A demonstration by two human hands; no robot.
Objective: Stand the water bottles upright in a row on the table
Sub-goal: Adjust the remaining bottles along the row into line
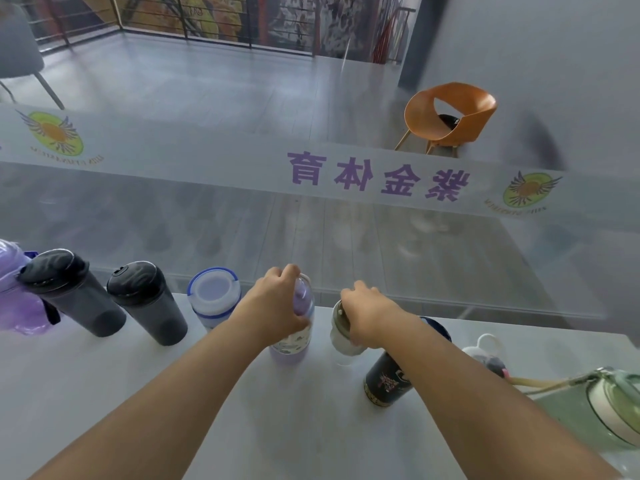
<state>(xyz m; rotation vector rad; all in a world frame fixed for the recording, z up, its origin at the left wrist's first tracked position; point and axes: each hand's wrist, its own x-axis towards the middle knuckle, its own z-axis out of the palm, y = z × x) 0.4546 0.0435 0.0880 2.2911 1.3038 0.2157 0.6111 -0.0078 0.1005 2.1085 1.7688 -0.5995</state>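
Observation:
Upright bottles line the far edge of the white table (138,393): two dark grey shakers (79,299) (149,306), then a white bottle with a blue-rimmed lid (214,299). My left hand (277,306) is closed around a purple patterned bottle (294,341) standing to the right of those. My right hand (367,317) grips the top of a white bottle (341,337), also upright. A dark navy printed bottle (384,382) stands under my right forearm. A small clear bottle with a ring lid (488,351) and a pale green bottle (609,407) sit further right.
A purple bottle or bag (14,292) sits at the far left table edge. A glass partition with purple lettering (377,174) rises right behind the table. Beyond it stand an orange chair (450,116) and a railing.

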